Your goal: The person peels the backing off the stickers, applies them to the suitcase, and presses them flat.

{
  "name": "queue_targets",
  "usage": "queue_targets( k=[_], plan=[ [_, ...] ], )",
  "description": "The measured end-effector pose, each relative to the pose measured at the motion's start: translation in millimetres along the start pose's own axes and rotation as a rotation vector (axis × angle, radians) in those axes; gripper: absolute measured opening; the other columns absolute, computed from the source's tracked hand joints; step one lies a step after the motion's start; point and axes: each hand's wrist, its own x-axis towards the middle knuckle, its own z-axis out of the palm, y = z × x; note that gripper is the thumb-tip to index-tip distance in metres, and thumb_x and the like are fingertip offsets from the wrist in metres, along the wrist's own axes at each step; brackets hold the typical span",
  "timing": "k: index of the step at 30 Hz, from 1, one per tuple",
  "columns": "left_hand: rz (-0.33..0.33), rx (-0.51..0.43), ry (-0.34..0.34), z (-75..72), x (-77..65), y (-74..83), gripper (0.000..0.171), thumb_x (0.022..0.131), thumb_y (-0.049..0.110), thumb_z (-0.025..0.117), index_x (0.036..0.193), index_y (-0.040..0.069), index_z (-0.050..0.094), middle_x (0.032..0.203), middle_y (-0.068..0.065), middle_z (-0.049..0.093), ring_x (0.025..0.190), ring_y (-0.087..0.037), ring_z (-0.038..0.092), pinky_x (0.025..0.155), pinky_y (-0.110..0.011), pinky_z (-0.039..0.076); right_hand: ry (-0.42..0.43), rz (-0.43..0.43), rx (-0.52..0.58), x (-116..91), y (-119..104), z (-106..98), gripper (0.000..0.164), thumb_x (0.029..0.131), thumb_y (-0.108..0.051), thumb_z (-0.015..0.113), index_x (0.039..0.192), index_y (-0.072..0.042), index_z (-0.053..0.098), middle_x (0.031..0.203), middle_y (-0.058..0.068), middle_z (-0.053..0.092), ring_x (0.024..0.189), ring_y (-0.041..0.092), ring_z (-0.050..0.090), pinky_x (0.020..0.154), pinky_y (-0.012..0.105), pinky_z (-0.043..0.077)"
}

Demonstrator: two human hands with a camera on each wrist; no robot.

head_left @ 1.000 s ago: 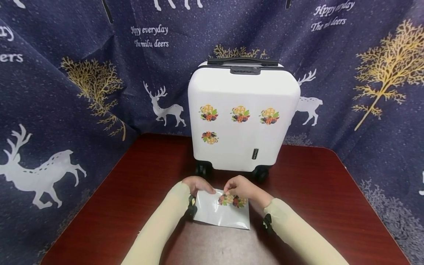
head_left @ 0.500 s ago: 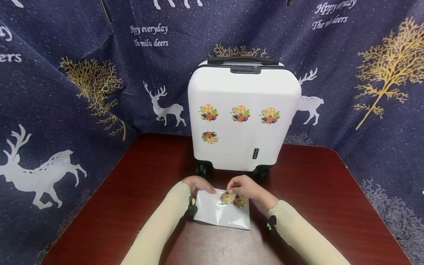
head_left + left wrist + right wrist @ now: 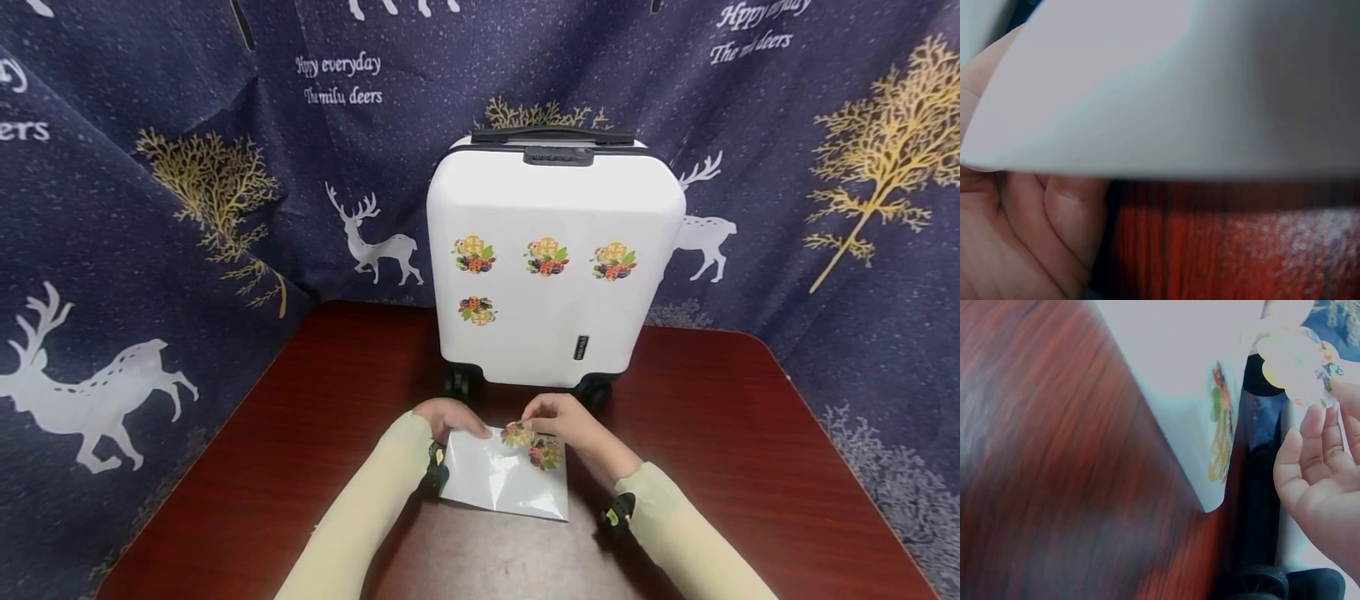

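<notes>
My left hand (image 3: 452,417) grips the upper left corner of a glossy white sticker sheet (image 3: 491,482), thumb on top; the left wrist view shows the sheet (image 3: 1147,112) lying across the fingers. Between thumb and fingertips my right hand (image 3: 564,418) pinches a fruit sticker (image 3: 516,434) at the sheet's top edge. In the right wrist view this sticker (image 3: 1300,365) stands clear of the sheet's face. Another fruit sticker (image 3: 545,454) lies on the sheet's upper right. Behind the hands stands a white suitcase (image 3: 555,325) bearing several fruit stickers, three in a row and one below at left.
The suitcase rests on black wheels (image 3: 461,379) on a dark red wooden table (image 3: 720,450). A dark blue cloth (image 3: 375,167) printed with white deer and golden trees hangs behind. Both wrists carry dark straps over pale sleeves.
My right hand has moved slightly right and up, and the pinched sticker has come away from the sheet with it. My left hand keeps its hold on the sheet.
</notes>
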Motion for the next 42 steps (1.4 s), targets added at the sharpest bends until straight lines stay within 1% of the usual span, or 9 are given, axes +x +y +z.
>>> queue_targets(
  k=[9,15,18,21,26,31,36,38,42],
  plan=[
    [-0.004,0.003,0.020,0.9,-0.4,0.8,0.032,0.095,0.014,0.066,0.122,-0.003,0.069,0.098,-0.009,0.075,0.081,-0.016,0.070,0.084,-0.035,0.061,0.063,0.045,0.156,-2,-1,1,0.021,0.090,-0.007,0.073,0.100,0.010,0.067,0.085,-0.007,0.066,0.080,0.005,0.060,0.076,0.022,0.054],
    [0.001,0.018,0.047,1.7,-0.3,0.5,0.032,0.095,0.013,0.067,0.122,-0.004,0.069,0.106,-0.013,0.077,0.084,-0.017,0.070,0.088,-0.037,0.062,0.111,0.088,0.215,0,-5,6,0.022,0.089,-0.008,0.074,0.101,0.009,0.066,0.086,-0.010,0.066,0.082,0.006,0.062,0.077,0.023,0.056],
    [0.000,0.020,0.062,2.6,0.2,-0.2,0.032,0.094,0.014,0.068,0.121,-0.003,0.069,0.105,-0.013,0.077,0.083,-0.017,0.070,0.088,-0.037,0.062,0.144,0.109,0.239,0,-10,6,0.022,0.090,-0.007,0.073,0.103,0.008,0.066,0.085,-0.011,0.065,0.082,0.006,0.062,0.078,0.026,0.057],
    [0.003,0.020,0.078,3.6,-0.6,-0.4,0.031,0.093,0.014,0.070,0.119,-0.003,0.070,0.103,-0.012,0.077,0.083,-0.018,0.070,0.086,-0.037,0.062,0.171,0.104,0.259,2,-15,5,0.025,0.091,-0.006,0.072,0.107,0.012,0.064,0.083,-0.014,0.065,0.080,0.003,0.062,0.079,0.026,0.058],
    [0.002,0.014,0.066,3.1,-1.7,0.3,0.029,0.094,0.014,0.069,0.117,-0.003,0.069,0.096,-0.009,0.075,0.080,-0.017,0.069,0.083,-0.035,0.062,0.210,0.088,0.287,3,-21,5,0.029,0.091,-0.003,0.071,0.110,0.016,0.062,0.080,-0.018,0.065,0.077,0.001,0.061,0.078,0.025,0.055],
    [-0.001,0.004,0.061,2.1,-0.4,0.2,0.029,0.094,0.014,0.069,0.118,-0.002,0.070,0.095,-0.008,0.074,0.079,-0.016,0.068,0.083,-0.034,0.061,0.229,0.083,0.317,3,-24,4,0.022,0.091,-0.003,0.070,0.105,0.013,0.064,0.078,-0.019,0.066,0.079,0.003,0.063,0.079,0.024,0.055],
    [0.012,0.012,0.067,1.4,-0.9,0.2,0.029,0.093,0.014,0.070,0.117,-0.002,0.070,0.097,-0.008,0.075,0.081,-0.016,0.069,0.084,-0.034,0.061,0.267,0.095,0.322,4,-32,0,0.010,0.090,-0.004,0.071,0.098,0.001,0.069,0.080,-0.020,0.067,0.081,0.001,0.063,0.078,0.021,0.053],
    [0.014,0.005,0.062,1.2,-1.8,0.1,0.029,0.093,0.014,0.070,0.117,-0.003,0.070,0.096,-0.008,0.075,0.080,-0.016,0.069,0.083,-0.034,0.062,0.285,0.099,0.315,4,-36,-2,0.009,0.090,-0.005,0.072,0.098,-0.002,0.070,0.081,-0.020,0.067,0.082,0.001,0.063,0.079,0.020,0.052],
    [0.011,-0.010,0.054,1.0,-3.5,0.0,0.030,0.093,0.014,0.069,0.118,-0.003,0.070,0.095,-0.008,0.074,0.079,-0.016,0.069,0.083,-0.035,0.062,0.312,0.108,0.298,4,-43,-4,0.012,0.090,-0.007,0.073,0.101,-0.001,0.070,0.084,-0.020,0.068,0.085,0.000,0.064,0.080,0.017,0.051]
  ],
)
